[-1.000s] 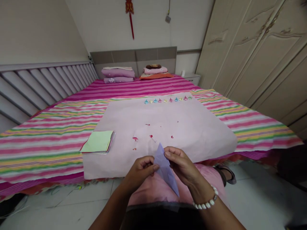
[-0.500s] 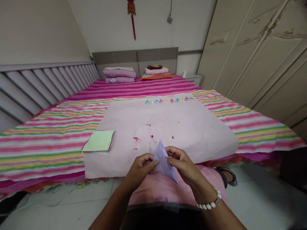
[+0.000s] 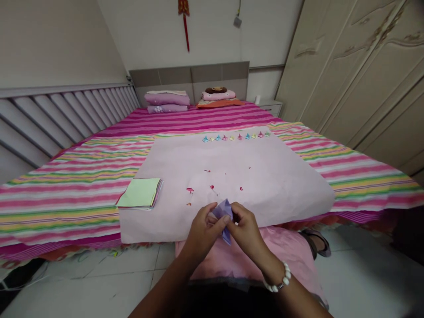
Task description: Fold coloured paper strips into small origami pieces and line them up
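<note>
A folded sheet of purple paper (image 3: 222, 209) is held between my two hands above the near edge of the pale board (image 3: 179, 159). My left hand (image 3: 208, 227) pinches it from the left, thumb lying across its front. From the right, my right hand (image 3: 245, 227) grips it with thumb and fingers; a white beaded bracelet circles that wrist. One point of the paper sticks up and another hangs below my fingers, partly covered by them. Left of my hands lies a stack of coloured paper (image 3: 141, 193), pale green on top.
Several small folded paper pieces (image 3: 224, 138) stand in a row along the board's far edge. Red marks or scraps (image 3: 212, 187) dot its middle. A striped bedspread (image 3: 76, 176) surrounds the board, and a pink cushion (image 3: 278, 247) lies under my forearms.
The purple paper has become more compact, with its sides folded together. My hands have drawn closer, and the left thumb now presses across the paper's front.
</note>
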